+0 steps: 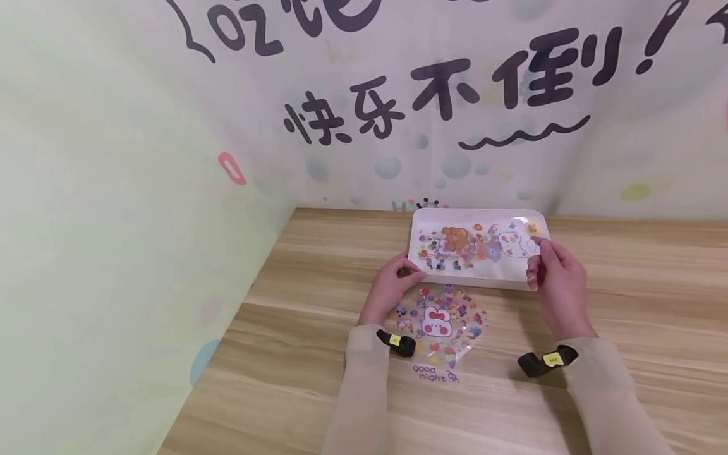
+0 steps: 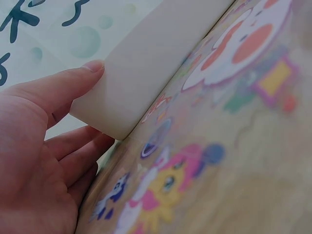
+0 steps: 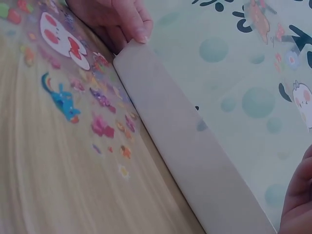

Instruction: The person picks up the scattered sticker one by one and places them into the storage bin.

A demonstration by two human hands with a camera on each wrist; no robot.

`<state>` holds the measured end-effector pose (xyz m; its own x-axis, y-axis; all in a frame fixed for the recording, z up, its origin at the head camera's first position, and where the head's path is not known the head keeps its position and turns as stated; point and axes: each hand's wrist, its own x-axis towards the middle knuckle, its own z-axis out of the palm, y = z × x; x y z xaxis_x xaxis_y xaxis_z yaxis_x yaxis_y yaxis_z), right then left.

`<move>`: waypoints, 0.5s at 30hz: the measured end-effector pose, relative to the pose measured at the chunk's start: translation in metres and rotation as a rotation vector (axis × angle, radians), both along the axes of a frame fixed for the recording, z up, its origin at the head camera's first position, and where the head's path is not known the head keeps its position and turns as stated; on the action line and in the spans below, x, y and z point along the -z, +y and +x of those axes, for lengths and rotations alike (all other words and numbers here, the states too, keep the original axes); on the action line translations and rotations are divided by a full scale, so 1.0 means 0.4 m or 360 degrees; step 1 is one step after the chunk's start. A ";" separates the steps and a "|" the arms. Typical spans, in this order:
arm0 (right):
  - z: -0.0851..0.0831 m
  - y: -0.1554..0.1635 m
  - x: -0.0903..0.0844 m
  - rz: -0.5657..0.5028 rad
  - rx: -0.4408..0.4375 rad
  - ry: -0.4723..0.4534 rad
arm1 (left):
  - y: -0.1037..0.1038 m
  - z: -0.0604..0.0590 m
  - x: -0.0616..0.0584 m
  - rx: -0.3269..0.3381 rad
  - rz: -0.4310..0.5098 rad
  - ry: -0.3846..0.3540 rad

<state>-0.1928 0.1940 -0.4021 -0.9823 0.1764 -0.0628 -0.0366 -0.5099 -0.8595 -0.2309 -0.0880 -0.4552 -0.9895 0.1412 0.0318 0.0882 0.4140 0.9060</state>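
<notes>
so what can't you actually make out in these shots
- Head view: small stickers on the sheet in the white tray are too small to identify.
- Head view: right hand pinches that sheet's edge; its fingertips face away.
- Left wrist view: sticker sheet on the table is blurred; left hand hides the tray corner.
- Right wrist view: right hand cut off by the frame edge.

The backdrop bears large dark characters "快乐不倒!" with "02" above them at the top, while the sticker sheet on the surface reads "good night".
</notes>
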 end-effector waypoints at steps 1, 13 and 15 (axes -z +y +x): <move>-0.001 -0.003 -0.003 -0.0027 0.0007 0.0009 | 0.001 0.000 -0.001 0.0002 0.0001 0.0002; -0.084 0.013 0.103 0.0075 -0.0021 0.0023 | 0.001 -0.001 0.000 -0.0004 0.0017 -0.0008; -0.087 0.009 0.104 0.0079 -0.0035 0.0021 | 0.001 -0.002 0.002 -0.0006 0.0027 -0.0014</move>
<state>-0.2278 0.1975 -0.4436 -0.9867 0.1572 -0.0419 -0.0370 -0.4674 -0.8833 -0.2316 -0.0876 -0.4559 -0.9902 0.1370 0.0257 0.0789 0.3990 0.9136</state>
